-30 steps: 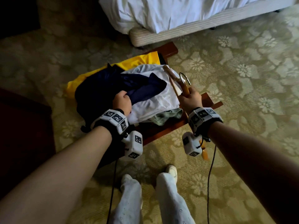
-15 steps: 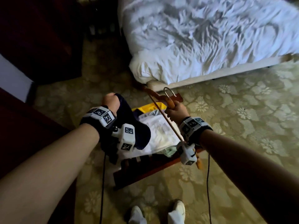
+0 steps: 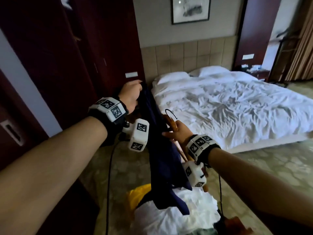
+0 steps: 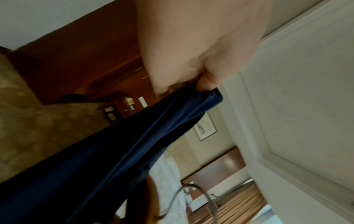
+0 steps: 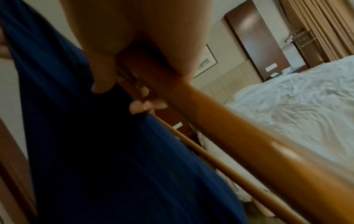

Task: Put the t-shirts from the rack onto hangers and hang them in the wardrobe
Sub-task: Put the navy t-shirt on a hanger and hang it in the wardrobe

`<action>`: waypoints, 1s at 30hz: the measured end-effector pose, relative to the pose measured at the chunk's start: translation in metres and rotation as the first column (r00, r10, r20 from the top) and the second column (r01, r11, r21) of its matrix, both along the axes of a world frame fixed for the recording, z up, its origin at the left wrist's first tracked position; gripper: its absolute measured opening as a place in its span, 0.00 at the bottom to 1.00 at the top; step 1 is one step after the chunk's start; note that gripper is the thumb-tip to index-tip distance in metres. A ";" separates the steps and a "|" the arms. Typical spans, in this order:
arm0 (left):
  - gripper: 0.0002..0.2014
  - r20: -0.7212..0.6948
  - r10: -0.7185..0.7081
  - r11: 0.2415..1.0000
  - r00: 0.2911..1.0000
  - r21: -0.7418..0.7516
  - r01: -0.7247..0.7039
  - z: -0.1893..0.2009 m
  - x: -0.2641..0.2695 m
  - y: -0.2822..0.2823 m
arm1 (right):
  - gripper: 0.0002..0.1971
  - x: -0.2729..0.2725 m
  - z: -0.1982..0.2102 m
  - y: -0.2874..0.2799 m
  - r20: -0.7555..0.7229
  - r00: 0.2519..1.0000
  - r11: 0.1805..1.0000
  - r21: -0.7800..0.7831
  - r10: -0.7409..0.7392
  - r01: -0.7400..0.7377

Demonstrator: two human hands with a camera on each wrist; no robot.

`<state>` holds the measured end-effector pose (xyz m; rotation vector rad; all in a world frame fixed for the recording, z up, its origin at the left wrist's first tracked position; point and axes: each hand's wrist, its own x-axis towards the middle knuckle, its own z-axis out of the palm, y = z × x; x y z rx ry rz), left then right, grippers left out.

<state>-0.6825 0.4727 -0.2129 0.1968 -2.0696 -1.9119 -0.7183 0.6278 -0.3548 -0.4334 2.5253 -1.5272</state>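
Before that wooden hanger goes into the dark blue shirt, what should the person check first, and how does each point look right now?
1. Left hand grips the navy t-shirt at its top edge: ok.
2. Right hand holds the wooden hanger firmly: ok.
3. Shirt lifted off the pile: not ok, its lower end trails there.
4. Neck opening found: cannot tell.
5. Hanger hook free of cloth: ok.

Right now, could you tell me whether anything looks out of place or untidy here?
Yes. The bed is unmade, its white sheets rumpled. Below the hands, white clothes and a yellow garment lie in a loose heap, with the lifted navy t-shirt trailing onto them.
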 end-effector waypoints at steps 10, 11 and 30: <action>0.17 -0.277 0.110 0.990 0.955 -0.059 -0.131 0.103 0.034 -0.039 | 0.15 -0.011 0.130 -0.009 -0.333 0.943 0.995 0.082 -0.021 0.051; 0.17 -0.273 0.134 0.985 0.953 -0.066 -0.157 0.103 0.034 -0.051 | 0.16 -0.012 0.145 -0.008 -0.365 0.931 0.995 0.086 -0.021 0.056; 0.60 0.005 -0.269 0.941 0.963 -0.213 0.264 0.040 0.017 -0.038 | 0.07 0.023 0.331 -0.029 -0.544 0.836 0.983 -0.183 -0.075 -0.031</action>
